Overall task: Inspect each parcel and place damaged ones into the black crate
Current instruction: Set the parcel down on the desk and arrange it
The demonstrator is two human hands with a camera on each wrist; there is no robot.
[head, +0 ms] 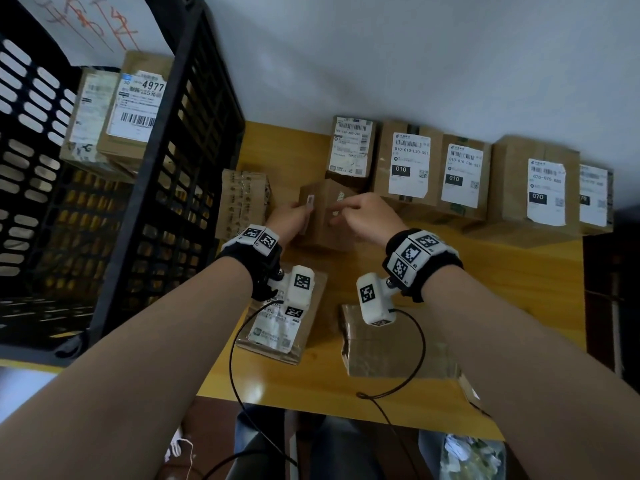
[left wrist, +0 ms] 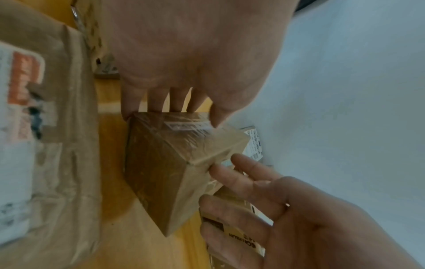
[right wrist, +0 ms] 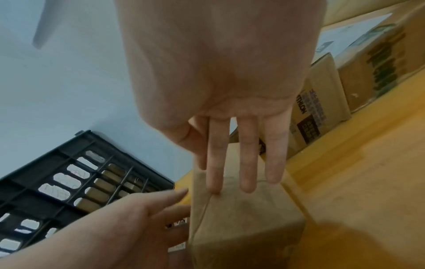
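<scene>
A small brown cardboard parcel (head: pixel 325 220) (left wrist: pixel 165 172) (right wrist: pixel 248 218) is tipped up on an edge over the yellow table (head: pixel 519 271). My left hand (head: pixel 294 213) (left wrist: pixel 184 112) grips its left end, thumb on the labelled face and fingers behind. My right hand (head: pixel 346 209) (right wrist: pixel 236 182) rests straight fingers on the parcel's right side. The black crate (head: pixel 194 133) (right wrist: pixel 69 182) stands at the left and holds two labelled parcels (head: pixel 135 112).
Several labelled boxes (head: pixel 408 164) line the wall at the back. A tape-wrapped parcel (head: pixel 242 199) lies beside the crate. A flat parcel (head: pixel 287 327) and a taped box (head: pixel 391 344) sit near the front edge, under my wrists. Cables (head: pixel 415 358) hang there.
</scene>
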